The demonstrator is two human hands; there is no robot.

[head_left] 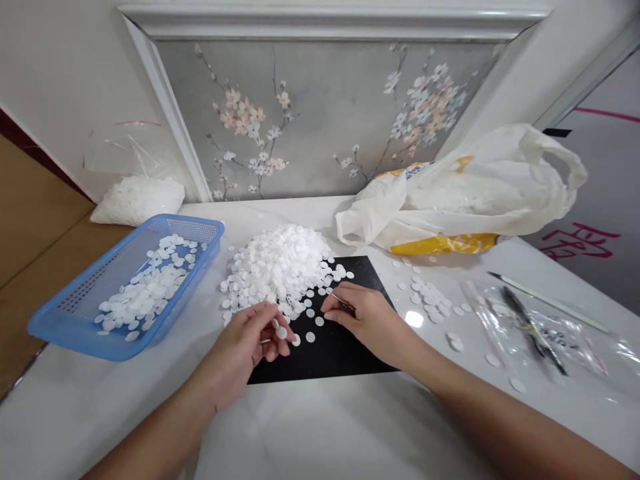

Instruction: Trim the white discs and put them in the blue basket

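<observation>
A large heap of small white round discs (pixel 285 260) lies partly on a black mat (pixel 345 353), with several loose ones scattered in front of it. At the near left edge of the heap, my left hand (pixel 253 337) is closed, with a few white discs (pixel 281 331) between thumb and fingers. My right hand (pixel 367 313) is over the right part of the mat, its thumb and index finger pinched on a thin metal tool (pixel 343 302) that looks like tweezers. Most of that tool is hidden by the fingers.
A blue plastic basket (pixel 95 340) holding more discs stands at left, before a bag of white pieces (pixel 140 200). Behind the right arm is a white plastic bag (pixel 470 187). Loose discs (pixel 430 297), a clear zip bag (pixel 580 347), a black pen (pixel 533 327) and a white stick (pixel 555 305) lie at right.
</observation>
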